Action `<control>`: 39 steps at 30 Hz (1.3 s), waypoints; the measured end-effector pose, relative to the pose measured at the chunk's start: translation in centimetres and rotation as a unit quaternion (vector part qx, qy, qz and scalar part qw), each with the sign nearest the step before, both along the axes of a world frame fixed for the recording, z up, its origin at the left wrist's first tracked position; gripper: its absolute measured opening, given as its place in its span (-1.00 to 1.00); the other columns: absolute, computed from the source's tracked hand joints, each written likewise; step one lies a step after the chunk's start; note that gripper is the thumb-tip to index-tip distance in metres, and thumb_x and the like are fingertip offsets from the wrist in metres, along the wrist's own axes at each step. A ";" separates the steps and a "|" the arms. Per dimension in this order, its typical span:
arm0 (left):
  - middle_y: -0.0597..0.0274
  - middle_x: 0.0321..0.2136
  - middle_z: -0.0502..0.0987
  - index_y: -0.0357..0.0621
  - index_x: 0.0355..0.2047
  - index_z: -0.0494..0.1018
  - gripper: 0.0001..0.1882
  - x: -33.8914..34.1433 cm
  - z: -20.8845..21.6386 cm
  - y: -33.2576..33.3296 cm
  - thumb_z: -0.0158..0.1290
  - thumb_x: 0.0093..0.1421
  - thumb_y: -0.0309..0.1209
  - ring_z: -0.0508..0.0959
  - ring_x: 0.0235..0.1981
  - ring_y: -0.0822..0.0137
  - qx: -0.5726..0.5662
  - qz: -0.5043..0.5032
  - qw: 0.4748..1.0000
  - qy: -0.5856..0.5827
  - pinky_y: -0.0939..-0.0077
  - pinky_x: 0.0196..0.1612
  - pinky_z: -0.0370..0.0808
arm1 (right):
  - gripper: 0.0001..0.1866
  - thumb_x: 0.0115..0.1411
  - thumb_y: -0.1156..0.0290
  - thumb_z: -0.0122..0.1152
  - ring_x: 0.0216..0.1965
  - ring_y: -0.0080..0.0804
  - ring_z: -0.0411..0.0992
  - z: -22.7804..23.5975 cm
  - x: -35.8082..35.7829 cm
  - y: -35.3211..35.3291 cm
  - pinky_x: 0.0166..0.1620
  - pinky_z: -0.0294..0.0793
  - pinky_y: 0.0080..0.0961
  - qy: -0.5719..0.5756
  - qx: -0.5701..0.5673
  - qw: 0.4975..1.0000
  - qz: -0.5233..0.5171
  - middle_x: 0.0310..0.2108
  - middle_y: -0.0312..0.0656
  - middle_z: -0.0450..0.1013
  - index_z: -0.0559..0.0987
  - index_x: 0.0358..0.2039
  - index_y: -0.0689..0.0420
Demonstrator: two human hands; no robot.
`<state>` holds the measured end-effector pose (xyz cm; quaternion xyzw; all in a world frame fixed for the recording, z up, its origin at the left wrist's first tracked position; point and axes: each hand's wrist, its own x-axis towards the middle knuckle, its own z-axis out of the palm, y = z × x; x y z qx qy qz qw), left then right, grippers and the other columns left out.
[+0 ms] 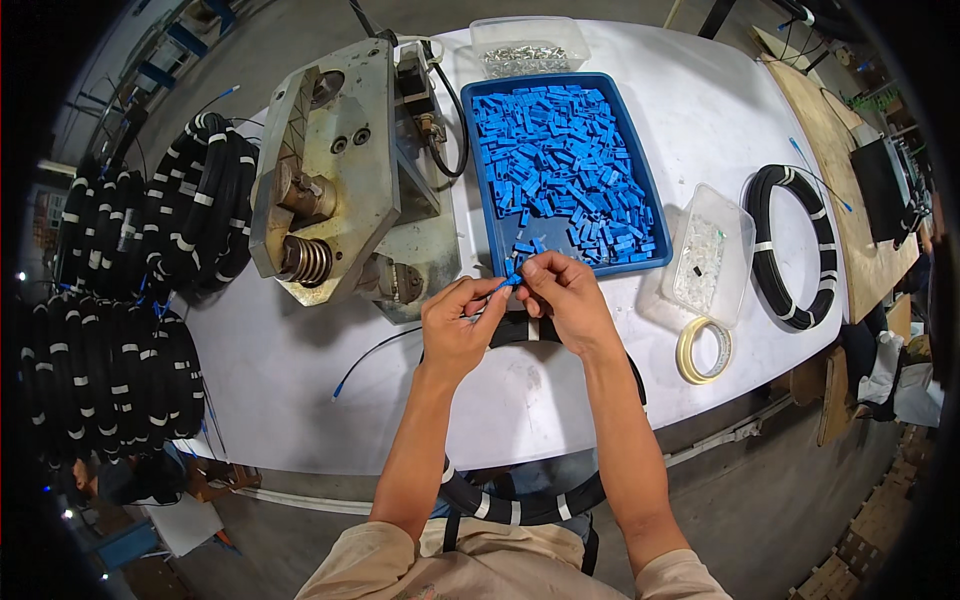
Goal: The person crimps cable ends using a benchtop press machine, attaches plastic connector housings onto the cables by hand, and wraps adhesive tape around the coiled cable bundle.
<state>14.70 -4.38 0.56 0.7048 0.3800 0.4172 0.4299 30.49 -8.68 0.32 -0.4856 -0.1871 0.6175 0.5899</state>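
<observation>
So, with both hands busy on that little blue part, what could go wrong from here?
The small blue plastic connector between the left hand and right hand might slip and get lost among the similar blue plastic pieces in the blue rectangular tray.
The round black coil with white bands reaches past the white tabletop's near edge, so it could slide off.

- Blue tray (620,266): heaped with small blue clips (560,150).
- At its near edge: left hand (462,318) and right hand (565,300), fingertips meeting on a blue plug (515,280).
- Left of the tray: metal machine (340,180); farther left, black cable coils (100,360).
- Behind it: clear box (530,30) of metal parts.
- Right of it: tape roll (684,352), single coil (768,280).
</observation>
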 end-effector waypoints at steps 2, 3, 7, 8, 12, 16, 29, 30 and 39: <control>0.33 -0.56 0.53 -0.33 -0.32 0.59 -0.90 -0.1 -0.2 0.1 0.19 0.12 -0.59 0.35 -0.56 0.64 -0.016 0.000 1.000 -0.006 0.75 -0.48 0.25 | -0.82 0.28 0.35 0.21 -0.61 -0.66 0.34 -0.3 0.0 0.0 -0.52 0.30 -0.74 -0.014 0.022 1.000 0.004 -0.56 -0.30 0.48 0.55 -0.34 0.21; 0.28 -0.56 0.53 -0.32 -0.32 0.59 -0.90 -0.2 -0.3 0.1 0.19 0.12 -0.58 0.40 -0.55 0.61 -0.023 -0.005 1.000 -0.007 0.73 -0.48 0.30 | -0.82 0.28 0.35 0.21 -0.61 -0.66 0.34 -0.3 0.0 0.0 -0.52 0.30 -0.74 -0.014 0.021 1.000 0.004 -0.56 -0.30 0.48 0.55 -0.34 0.21; 0.24 -0.55 0.55 -0.33 -0.32 0.58 -0.90 -0.2 -0.2 0.2 0.18 0.14 -0.58 0.45 -0.55 0.59 -0.033 -0.013 0.999 -0.013 0.71 -0.47 0.37 | -0.82 0.28 0.36 0.21 -0.61 -0.66 0.34 -0.3 -0.1 0.2 -0.53 0.29 -0.73 -0.022 0.016 1.000 0.002 -0.56 -0.29 0.47 0.55 -0.34 0.23; 0.24 -0.55 0.55 -0.33 -0.32 0.58 -0.90 -0.1 -0.2 0.1 0.18 0.14 -0.58 0.45 -0.55 0.59 -0.034 -0.014 0.999 -0.013 0.71 -0.47 0.37 | -0.82 0.28 0.37 0.22 -0.61 -0.66 0.34 -0.3 -0.1 0.2 -0.53 0.29 -0.73 -0.017 0.021 1.000 0.000 -0.56 -0.29 0.48 0.55 -0.34 0.24; 0.29 -0.54 0.55 -0.34 -0.32 0.58 -0.91 -0.1 -0.3 0.0 0.18 0.16 -0.57 0.42 -0.54 0.64 -0.053 -0.019 0.998 -0.028 0.75 -0.46 0.33 | -0.82 0.28 0.37 0.22 -0.62 -0.66 0.34 -0.2 -0.1 0.1 -0.53 0.29 -0.73 -0.027 0.011 1.000 0.001 -0.56 -0.28 0.47 0.55 -0.34 0.24; 0.36 -0.54 0.54 -0.33 -0.32 0.59 -0.92 0.0 0.2 0.0 0.18 0.17 -0.57 0.37 -0.53 0.69 -0.050 -0.019 0.999 -0.008 0.80 -0.46 0.28 | -0.82 0.28 0.38 0.21 -0.62 -0.67 0.34 -0.1 -0.2 0.1 -0.53 0.29 -0.73 -0.032 0.019 0.999 0.005 -0.57 -0.28 0.47 0.54 -0.35 0.25; 0.19 -0.50 0.51 -0.28 -0.31 0.55 -0.88 0.1 -0.3 0.6 0.17 0.11 -0.60 0.47 -0.51 0.36 0.012 -0.059 0.997 0.038 0.51 -0.41 0.41 | -0.76 0.07 0.43 0.45 -0.50 -0.70 0.45 0.2 -1.0 -1.0 -0.41 0.41 -0.72 -0.082 0.154 0.985 -0.002 -0.50 -0.28 0.54 0.51 -0.38 0.19; 0.19 -0.51 0.51 -0.28 -0.30 0.55 -0.87 0.1 -0.4 0.5 0.17 0.10 -0.60 0.47 -0.51 0.34 0.012 -0.057 0.998 0.037 0.50 -0.40 0.42 | -0.76 0.07 0.43 0.45 -0.50 -0.70 0.45 0.2 -1.0 -1.0 -0.41 0.40 -0.72 -0.074 0.159 0.985 -0.001 -0.51 -0.30 0.53 0.51 -0.39 0.18; 0.18 -0.51 0.51 -0.27 -0.29 0.56 -0.85 0.2 0.2 0.5 0.14 0.09 -0.64 0.48 -0.51 0.33 -0.003 -0.056 0.997 0.046 0.50 -0.41 0.43 | -0.77 0.07 0.47 0.44 -0.50 -0.69 0.43 0.0 -0.9 -1.0 -0.40 0.41 -0.71 -0.101 0.145 0.984 0.007 -0.51 -0.29 0.51 0.49 -0.40 0.18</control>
